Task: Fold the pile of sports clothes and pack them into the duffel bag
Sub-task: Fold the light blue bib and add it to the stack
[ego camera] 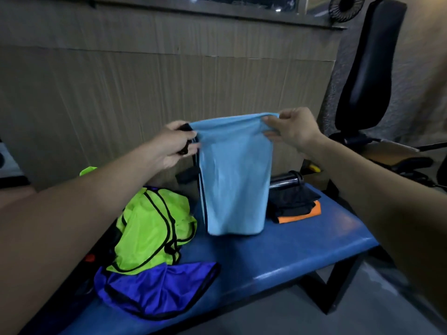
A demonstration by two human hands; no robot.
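A light blue garment point(235, 175) with dark side stripes hangs in the air above the blue bench point(278, 257). My left hand point(171, 143) pinches its top left corner and my right hand point(292, 131) pinches its top right corner. The cloth hangs doubled, its lower edge just above the bench. On the bench's left lies a loose pile: a neon yellow-green bib point(150, 228) with black trim over a purple bib point(154, 286). A folded stack of black and orange clothes point(295, 206) lies behind the hanging garment. No duffel bag is in view.
A chrome bar point(287, 180) lies at the bench's far end. A black padded gym seat point(370, 68) stands at the right, a cardboard-covered wall behind the bench. Grey floor shows at the lower right.
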